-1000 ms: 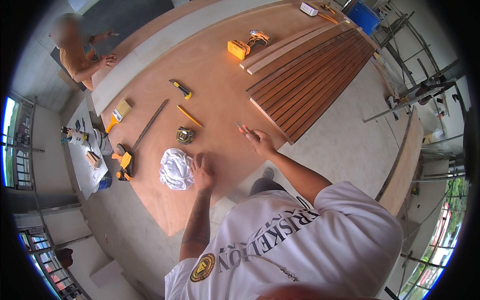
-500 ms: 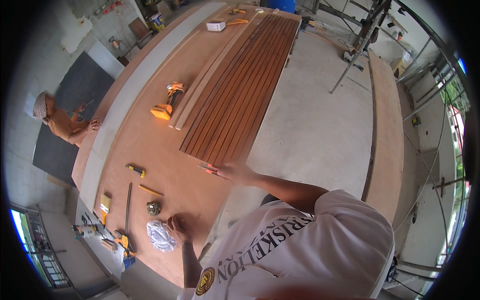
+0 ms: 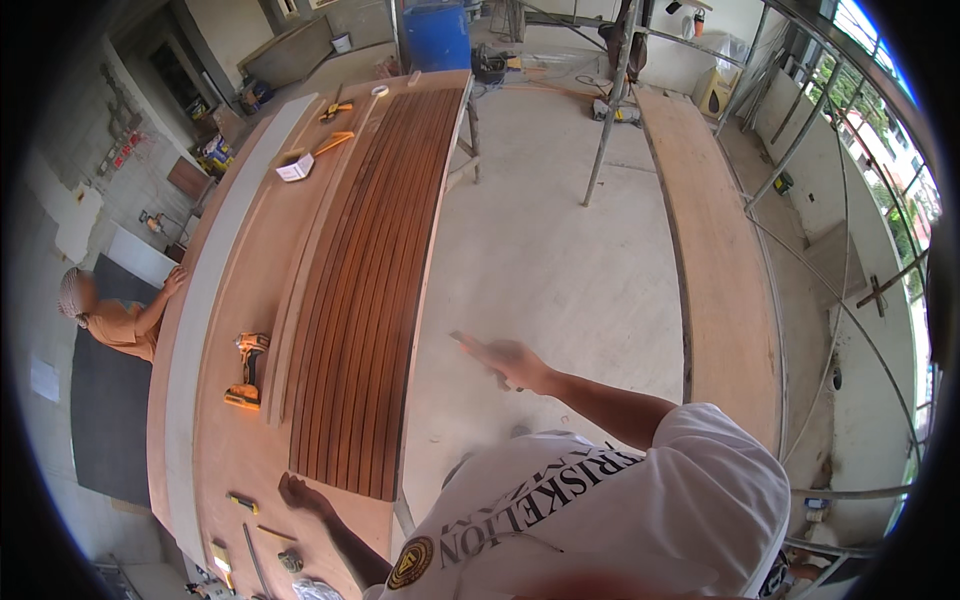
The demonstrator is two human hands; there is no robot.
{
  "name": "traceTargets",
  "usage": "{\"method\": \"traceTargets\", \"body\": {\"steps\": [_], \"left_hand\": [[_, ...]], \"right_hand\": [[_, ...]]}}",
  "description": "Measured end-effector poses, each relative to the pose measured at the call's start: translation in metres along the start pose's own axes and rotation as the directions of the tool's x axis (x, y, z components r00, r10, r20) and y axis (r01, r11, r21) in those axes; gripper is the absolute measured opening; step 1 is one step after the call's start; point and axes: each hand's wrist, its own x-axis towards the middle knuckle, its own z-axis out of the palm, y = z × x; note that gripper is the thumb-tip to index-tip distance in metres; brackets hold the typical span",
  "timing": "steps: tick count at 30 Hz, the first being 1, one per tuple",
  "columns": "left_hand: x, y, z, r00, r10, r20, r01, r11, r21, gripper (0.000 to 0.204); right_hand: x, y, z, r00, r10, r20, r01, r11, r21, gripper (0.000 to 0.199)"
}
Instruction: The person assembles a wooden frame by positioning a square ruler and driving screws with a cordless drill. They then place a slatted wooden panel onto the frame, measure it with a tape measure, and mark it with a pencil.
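Note:
My right hand (image 3: 510, 365) is raised over the floor, right of the slatted wooden panel (image 3: 365, 290). It is closed around a small hand tool whose thin tip (image 3: 460, 337) points up and left; blur hides its exact kind. My left hand (image 3: 305, 495) lies at the panel's near left corner, fingers outstretched and holding nothing that I can see. The dark brown panel rests along the right side of a large plywood table (image 3: 215, 450). Beside it lie narrow wood strips (image 3: 285, 345) and an orange cordless drill (image 3: 246, 370).
Near my left arm lie a yellow-black knife (image 3: 241, 502), a pencil (image 3: 275, 534), a tape measure (image 3: 290, 560) and a brush (image 3: 221, 563). A white box (image 3: 294, 166) sits farther up. Another person (image 3: 125, 320) touches the table's left edge. Scaffolding (image 3: 612, 105) stands right.
My right hand has moved with the tool from the panel's near end to over the floor. My left hand went from the white bundle to the panel corner. The view has shifted.

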Motion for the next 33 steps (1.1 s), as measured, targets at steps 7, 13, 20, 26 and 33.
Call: {"method": "traceTargets", "body": {"steps": [7, 13, 20, 26, 33], "left_hand": [[-0.031, 0.159, 0.261, 0.863, 0.311, 0.399, -0.340, 0.941, 0.002, 0.030], [-0.040, 0.216, 0.444, 0.591, 0.135, 0.795, -0.314, 0.947, 0.072, 0.025], [-0.077, 0.279, 0.687, 0.509, 0.357, 0.783, -0.284, 0.929, -0.239, 0.020], [-0.094, 0.358, 0.851, 0.221, 0.404, 0.888, -0.413, 0.863, -0.290, 0.015], [-0.110, 0.399, 0.962, 0.177, 0.428, 0.886, -0.008, 0.901, -0.434, 0.014]], "right_hand": [[0.015, 0.034, -0.099, 0.934, 0.175, -0.311, -0.120, 0.975, 0.189, 0.040], [0.030, 0.125, -0.197, 0.760, 0.372, -0.533, -0.150, 0.898, 0.413, 0.035], [0.029, 0.151, -0.309, 0.387, 0.631, -0.672, -0.565, 0.738, 0.368, 0.069], [0.070, 0.126, -0.382, 0.287, 0.598, -0.748, -0.561, 0.738, 0.374, 0.038], [0.154, 0.132, -0.456, 0.344, 0.496, -0.798, -0.675, 0.721, 0.157, 0.085]]}}
